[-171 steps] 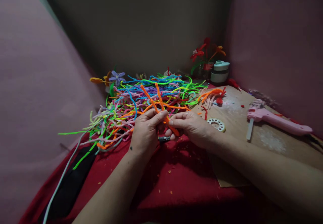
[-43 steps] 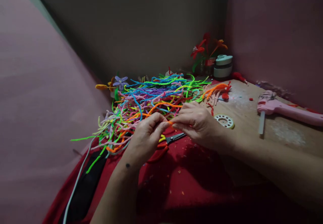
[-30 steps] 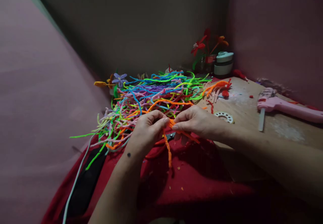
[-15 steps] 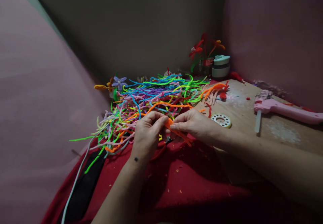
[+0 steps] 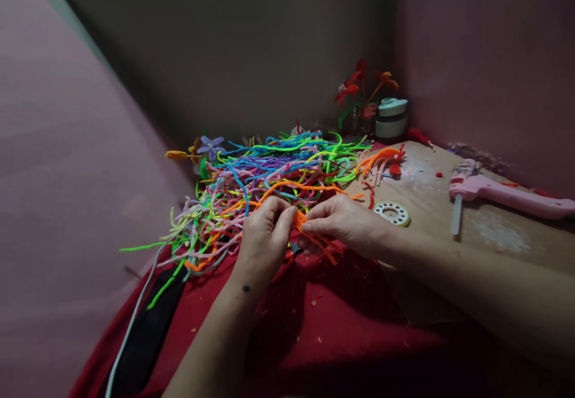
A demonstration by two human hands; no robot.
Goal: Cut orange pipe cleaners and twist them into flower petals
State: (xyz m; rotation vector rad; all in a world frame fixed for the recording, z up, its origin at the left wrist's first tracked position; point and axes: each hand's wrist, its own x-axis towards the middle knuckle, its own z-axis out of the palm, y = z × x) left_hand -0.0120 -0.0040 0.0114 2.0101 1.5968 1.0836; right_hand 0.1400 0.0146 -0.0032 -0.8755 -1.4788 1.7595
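Observation:
Orange pipe cleaners (image 5: 320, 241), bunched together, are pinched between both hands above the red cloth (image 5: 341, 320). My left hand (image 5: 266, 233) closes thumb and finger on their upper left end. From the other side, my right hand (image 5: 335, 221) grips the bunch close to the left fingertips, with loose ends pointing down to the right. Just behind the hands spreads a tangled pile of pipe cleaners (image 5: 274, 167) in many colours. A dark tool (image 5: 295, 247), mostly hidden, lies below the fingers.
At right, a pink glue gun (image 5: 507, 193) rests on a brown board (image 5: 431, 230) near a white ring with holes (image 5: 392, 213). Pipe-cleaner flowers (image 5: 348, 90) and a lidded container (image 5: 392, 118) stand behind. A white cord (image 5: 135, 320) crosses a black strip (image 5: 153, 332) at left.
Both hands stay pinched on the orange bunch, with small finger shifts. Its loose ends are spread a little more and hang lower. The whole view has shifted slightly.

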